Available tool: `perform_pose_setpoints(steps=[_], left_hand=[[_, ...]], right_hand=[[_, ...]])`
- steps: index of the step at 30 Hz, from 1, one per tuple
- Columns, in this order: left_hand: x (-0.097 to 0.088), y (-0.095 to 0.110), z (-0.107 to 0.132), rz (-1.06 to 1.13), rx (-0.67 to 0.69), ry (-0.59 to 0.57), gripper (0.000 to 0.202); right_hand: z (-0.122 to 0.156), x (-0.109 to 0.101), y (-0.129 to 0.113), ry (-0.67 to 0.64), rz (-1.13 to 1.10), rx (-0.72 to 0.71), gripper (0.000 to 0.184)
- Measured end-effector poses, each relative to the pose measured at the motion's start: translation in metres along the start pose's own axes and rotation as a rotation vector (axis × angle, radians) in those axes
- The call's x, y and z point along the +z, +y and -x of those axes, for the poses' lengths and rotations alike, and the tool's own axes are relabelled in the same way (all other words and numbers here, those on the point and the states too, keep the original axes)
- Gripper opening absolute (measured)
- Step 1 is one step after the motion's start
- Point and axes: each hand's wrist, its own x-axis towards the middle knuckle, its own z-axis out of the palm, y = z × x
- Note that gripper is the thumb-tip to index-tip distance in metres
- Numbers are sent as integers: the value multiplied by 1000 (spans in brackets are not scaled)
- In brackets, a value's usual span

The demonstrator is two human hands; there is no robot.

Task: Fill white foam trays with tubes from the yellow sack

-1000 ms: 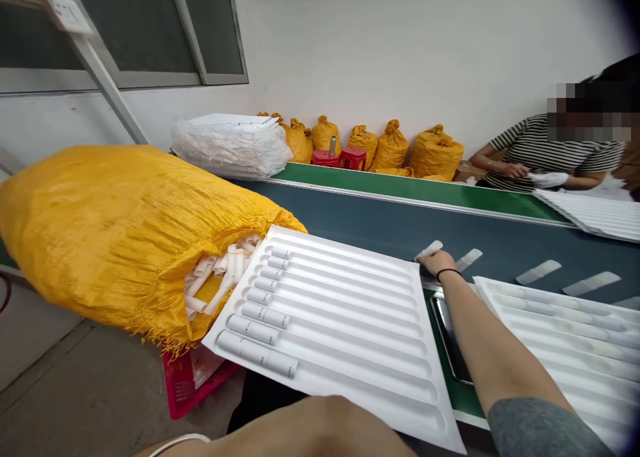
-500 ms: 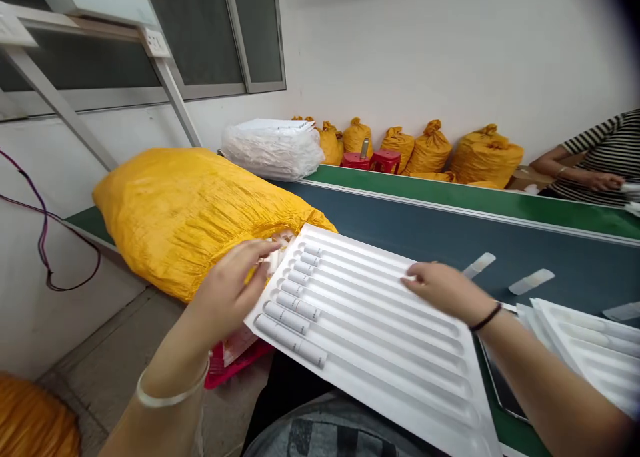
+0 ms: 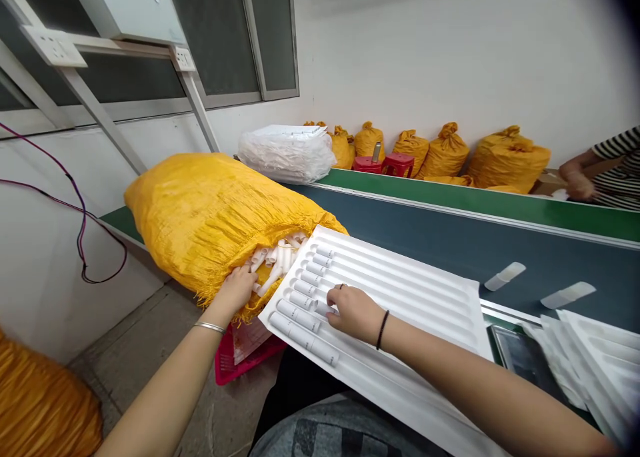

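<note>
Since 0.5 s ago, the left hand (image 3: 239, 288) has sunk into the yellow sack (image 3: 210, 217), fingers curled among white tubes (image 3: 277, 257), while the right hand (image 3: 354, 312) has come down onto the white tray (image 3: 400, 297), fingers pinching a tube there.

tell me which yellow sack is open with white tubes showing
The big yellow sack lying beside the white tray, where the left hand reaches in. Its mouth gapes with white tubes spilling; the sacks along the wall are tied shut.

The left hand (image 3: 239, 289) has its fingertips buried among the white tubes (image 3: 277, 260) in the yellow sack's (image 3: 210, 214) mouth, the tray's (image 3: 400, 297) near corner runs off the bottom edge, and printing on the tubes is too small to read.
</note>
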Motion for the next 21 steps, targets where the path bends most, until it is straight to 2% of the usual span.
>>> perform_pose_setpoints(steps=[3, 7, 11, 13, 14, 18, 21], left_hand=[[-3, 8, 0, 88, 46, 117, 17], [-8, 36, 13, 245, 104, 308, 31], [-8, 72, 38, 515, 195, 458, 35], [-10, 88, 50, 645, 275, 462, 35], [-12, 95, 54, 670, 323, 437, 35], [-24, 120, 63, 620, 512, 306, 38], [-35, 135, 66, 581, 556, 250, 37]], right_hand=[[6, 8, 5, 31, -32, 3, 20], [1, 20, 1, 31, -60, -39, 19], [2, 8, -1, 100, -66, 20, 18], [10, -8, 3, 193, -112, 60, 25], [15, -16, 7, 254, -172, 37, 28], [42, -45, 23, 455, -441, -303, 30], [58, -56, 33, 469, -406, -442, 33]])
